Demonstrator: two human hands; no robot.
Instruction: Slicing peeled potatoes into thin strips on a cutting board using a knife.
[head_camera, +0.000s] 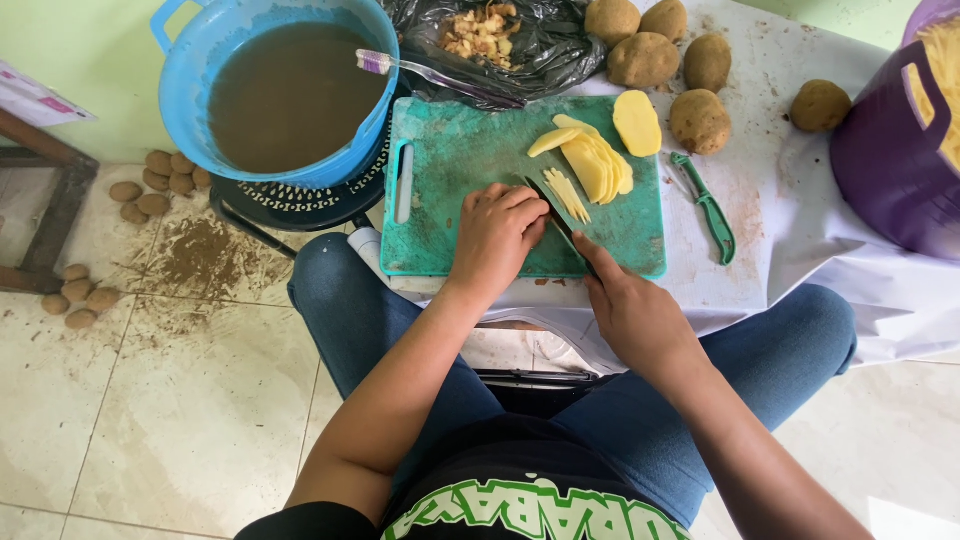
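A green cutting board (450, 160) lies on the white-covered table. My left hand (495, 235) presses down on potato slices at the board's near edge, fingers curled. My right hand (625, 305) grips a dark knife (553, 212) whose blade angles up beside my left fingertips. Thin potato strips (567, 192) lie just past the blade. A fan of peeled potato slices (595, 160) and a peeled potato half (637, 122) rest at the board's far right.
Unpeeled potatoes (670, 65) lie beyond the board, one more (820, 105) near a purple basket (895, 150). A green peeler (708, 208) lies right of the board. A blue tub of muddy water (290, 95) with a toothbrush (430, 72), a black peel bag (500, 40), floor potatoes (160, 180).
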